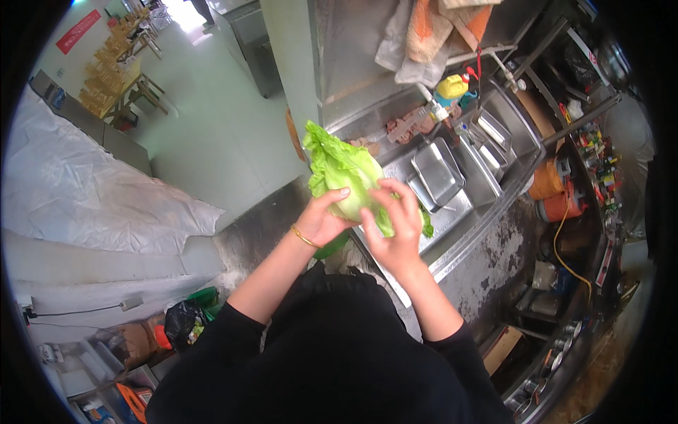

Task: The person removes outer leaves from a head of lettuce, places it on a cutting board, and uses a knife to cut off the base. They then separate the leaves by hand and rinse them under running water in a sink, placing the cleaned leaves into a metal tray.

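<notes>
My left hand [324, 218] grips the base of a head of leafy green lettuce [347, 172], its thumb lying across the pale lower leaves. Fingers apart and slightly blurred, my right hand [396, 230] is at the right side of the head; whether the fingertips touch it is unclear. More green leaf [427, 223] shows behind the right hand, over the stainless steel sink unit [450, 233]. A yellow bangle circles my left wrist.
Stacked metal trays [438, 172] stand in the sink unit, with more metal containers [492, 132] in the basin beyond. A yellow-and-blue bottle [452, 90] stands by the tap pipe. Towels [424, 34] hang above. Orange-red containers [553, 193] sit to the right.
</notes>
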The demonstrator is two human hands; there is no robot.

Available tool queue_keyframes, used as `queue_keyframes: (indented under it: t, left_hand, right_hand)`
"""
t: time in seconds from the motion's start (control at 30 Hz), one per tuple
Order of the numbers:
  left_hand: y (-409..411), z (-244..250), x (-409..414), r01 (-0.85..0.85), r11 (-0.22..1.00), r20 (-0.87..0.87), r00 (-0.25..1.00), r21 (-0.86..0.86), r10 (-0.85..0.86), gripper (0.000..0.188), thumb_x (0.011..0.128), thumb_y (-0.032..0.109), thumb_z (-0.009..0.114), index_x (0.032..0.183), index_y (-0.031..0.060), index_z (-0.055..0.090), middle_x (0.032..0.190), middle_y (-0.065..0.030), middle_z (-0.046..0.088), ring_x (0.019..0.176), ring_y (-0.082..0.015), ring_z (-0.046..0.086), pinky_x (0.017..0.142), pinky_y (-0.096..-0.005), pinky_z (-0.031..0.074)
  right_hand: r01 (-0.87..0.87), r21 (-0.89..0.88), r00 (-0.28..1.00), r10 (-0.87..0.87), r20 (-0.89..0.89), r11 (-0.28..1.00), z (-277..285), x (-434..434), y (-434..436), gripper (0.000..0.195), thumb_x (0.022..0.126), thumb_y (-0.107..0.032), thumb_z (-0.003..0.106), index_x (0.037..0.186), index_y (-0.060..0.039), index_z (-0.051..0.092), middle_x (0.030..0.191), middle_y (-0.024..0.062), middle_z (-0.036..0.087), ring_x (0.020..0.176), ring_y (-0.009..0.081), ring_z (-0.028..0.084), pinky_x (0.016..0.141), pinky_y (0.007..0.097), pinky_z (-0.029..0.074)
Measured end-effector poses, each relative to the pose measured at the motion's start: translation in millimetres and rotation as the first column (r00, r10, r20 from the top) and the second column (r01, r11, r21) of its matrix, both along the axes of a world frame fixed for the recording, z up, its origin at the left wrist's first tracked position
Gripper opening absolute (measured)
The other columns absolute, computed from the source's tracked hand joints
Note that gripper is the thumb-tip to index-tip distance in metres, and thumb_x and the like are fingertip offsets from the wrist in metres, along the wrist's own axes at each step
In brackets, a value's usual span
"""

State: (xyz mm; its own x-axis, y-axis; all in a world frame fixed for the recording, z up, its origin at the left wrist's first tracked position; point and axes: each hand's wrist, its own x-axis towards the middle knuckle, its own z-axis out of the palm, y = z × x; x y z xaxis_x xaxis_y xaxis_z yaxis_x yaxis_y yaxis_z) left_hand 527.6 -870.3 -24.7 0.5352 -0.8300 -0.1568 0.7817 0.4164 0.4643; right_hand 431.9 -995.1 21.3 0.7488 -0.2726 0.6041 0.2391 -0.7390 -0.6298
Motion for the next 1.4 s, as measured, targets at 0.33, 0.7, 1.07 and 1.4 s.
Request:
queue_keyframes:
  t: [0.33, 0.7, 1.07, 1.4]
  left_hand:
    - [1, -3, 1, -0.098, 0.986, 0.085, 0.993, 0.136, 0.087, 0.076, 0.08, 0.011, 0.064, 0.139, 0.0241, 0.017, 0.135, -0.0067, 0.035, 0.123, -0.0259, 0.039, 0.091, -0.0511, 0.043]
    - [2, 4, 6, -0.028, 0.999, 0.101, 0.995, 0.028, 0.025, 0.071, 0.081, 0.018, 0.065, 0.141, 0.0131, 0.026, 0.133, -0.0116, 0.043, 0.124, -0.0283, 0.044, 0.097, -0.0521, 0.042]
    - [-10, 5, 0, -0.13, 0.991, 0.235, 0.963, -0.019, 0.131, 0.069, 0.077, 0.001, 0.067, 0.136, 0.0108, 0.032, 0.127, -0.0079, 0.047, 0.12, -0.0233, 0.047, 0.098, -0.0424, 0.042]
    - [6, -9, 2, 0.007, 0.98, 0.004, 1.0, -0.2, -0.006, 0.066, 0.076, 0.02, 0.071, 0.133, 0.0106, 0.039, 0.125, -0.0086, 0.052, 0.117, -0.027, 0.05, 0.093, -0.0492, 0.045]
  right_hand:
    - [-0.01, 0.156, 1.0, 0.013, -0.018, 0.988, -23, 17, 0, 0.03, 0.073, 0.003, 0.068, 0.102, 0.0023, 0.057, 0.102, 0.0161, 0.057, 0.084, 0.0291, 0.06, 0.071, 0.0339, 0.05]
    - [-0.046, 0.547, 0.987, 0.122, -0.103, 0.836, -16, 15, -9, 0.023, 0.082, 0.003, 0.063, 0.105, 0.0013, 0.061, 0.096, 0.0063, 0.052, 0.087, 0.0131, 0.056, 0.073, 0.0266, 0.054]
    - [-0.174, 0.588, 0.982, 0.187, 0.04, 0.79, -8, 11, -9, 0.019, 0.087, 0.002, 0.058, 0.106, 0.0045, 0.056, 0.101, 0.0064, 0.052, 0.093, 0.0125, 0.052, 0.082, 0.0246, 0.047]
    - [-0.261, 0.946, 0.952, 0.214, 0.219, 0.192, -10, -1, -23, 0.026, 0.092, -0.008, 0.054, 0.115, 0.0015, 0.055, 0.109, 0.0089, 0.061, 0.099, 0.0158, 0.059, 0.089, 0.0307, 0.046]
